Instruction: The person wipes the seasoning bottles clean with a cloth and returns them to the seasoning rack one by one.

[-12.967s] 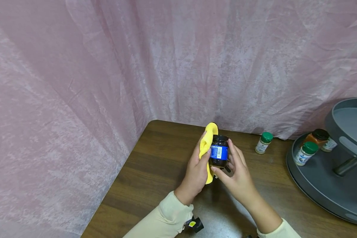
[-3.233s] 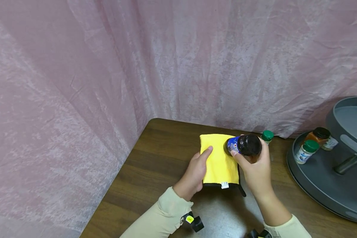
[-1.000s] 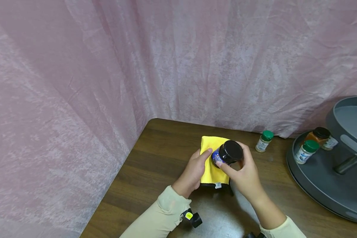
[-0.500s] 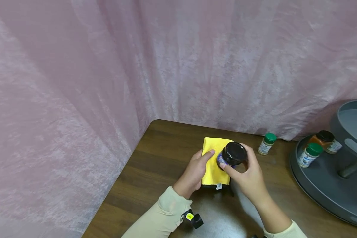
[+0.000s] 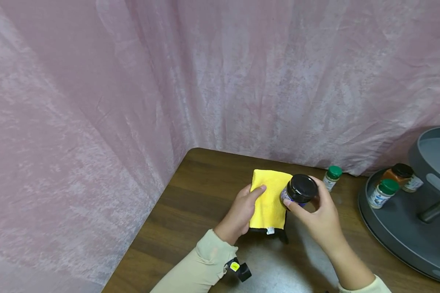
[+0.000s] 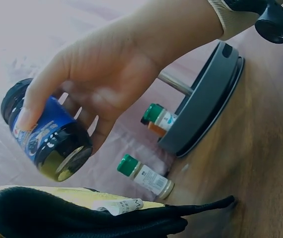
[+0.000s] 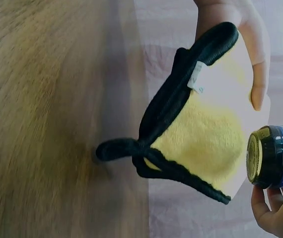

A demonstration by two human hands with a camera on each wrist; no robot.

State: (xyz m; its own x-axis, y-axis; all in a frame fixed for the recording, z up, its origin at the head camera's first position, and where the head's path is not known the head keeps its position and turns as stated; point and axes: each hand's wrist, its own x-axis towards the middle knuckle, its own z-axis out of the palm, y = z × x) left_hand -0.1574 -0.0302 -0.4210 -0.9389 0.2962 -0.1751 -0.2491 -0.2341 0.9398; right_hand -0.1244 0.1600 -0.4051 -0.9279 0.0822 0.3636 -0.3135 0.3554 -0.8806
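Holding black-lidded jar (image 5: 299, 190) in right grip (image 5: 324, 221), tilted base-first toward yellow cloth (image 5: 272, 201), just apart; pinching cloth in left grip (image 5: 242, 209).

Dark brown wooden table (image 5: 183, 211), pink velvety curtain (image 5: 220, 81) behind. Near back edge: small green-capped bottle (image 5: 331, 178). Right: grey two-tier round stand (image 5: 399, 232) bearing second green-capped bottle (image 5: 383, 194), black-lidded orange jar (image 5: 398, 175), partly hidden bottle (image 5: 412, 184).
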